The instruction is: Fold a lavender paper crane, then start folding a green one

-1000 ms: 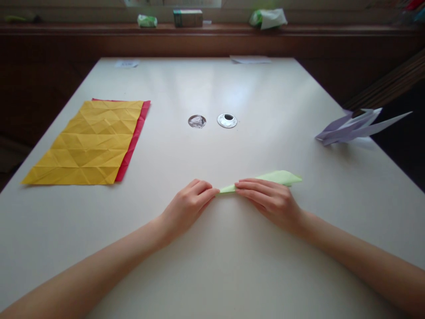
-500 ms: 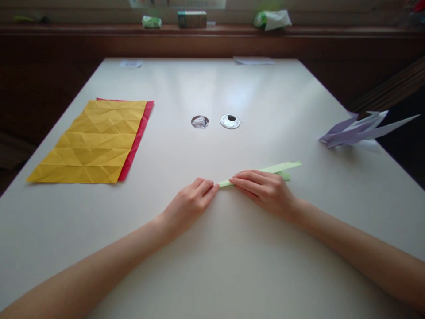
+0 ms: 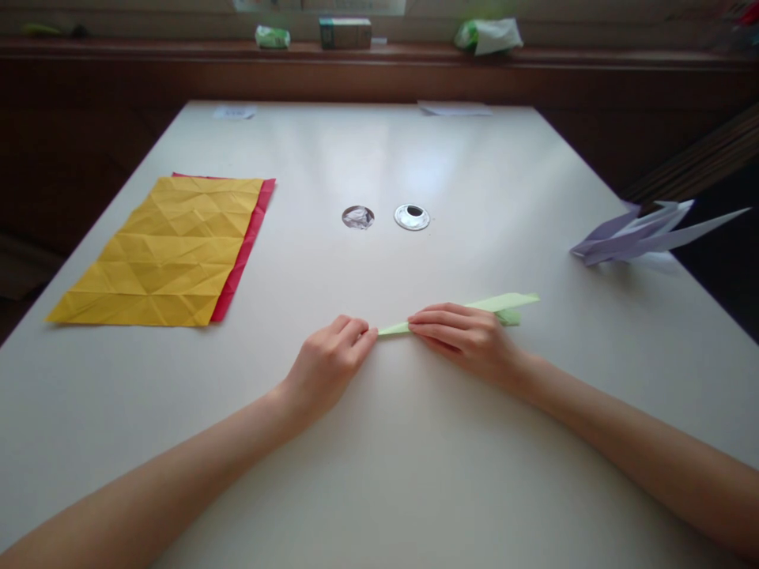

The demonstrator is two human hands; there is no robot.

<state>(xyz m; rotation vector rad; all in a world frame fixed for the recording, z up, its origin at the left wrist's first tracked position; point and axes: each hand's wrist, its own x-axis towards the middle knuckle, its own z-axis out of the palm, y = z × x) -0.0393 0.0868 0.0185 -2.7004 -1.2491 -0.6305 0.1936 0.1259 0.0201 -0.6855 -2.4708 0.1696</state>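
Observation:
A long, narrow piece of folded light green paper (image 3: 505,302) lies low over the table between my hands. Its thin left tip is pinched in the closed fingers of my left hand (image 3: 335,356). My right hand (image 3: 466,336) is closed over its middle, fingers together, hiding that part of the folds. Past the right hand, the wider end sticks out in two layers, slightly apart. A short thin stretch of the green paper shows between the two hands.
Creased yellow paper (image 3: 166,253) lies over red paper (image 3: 237,273) on the table's left. A folded purple paper figure (image 3: 622,237) stands near the right edge. Two round fittings, one foil-filled hole (image 3: 358,217) and one metal ring (image 3: 403,224), sit mid-table. Small packets rest on the far ledge (image 3: 415,54).
My left hand has slid a little left along the green paper, so more of its thin end shows. The layers at the right end lie closer together. The right hand barely moved.

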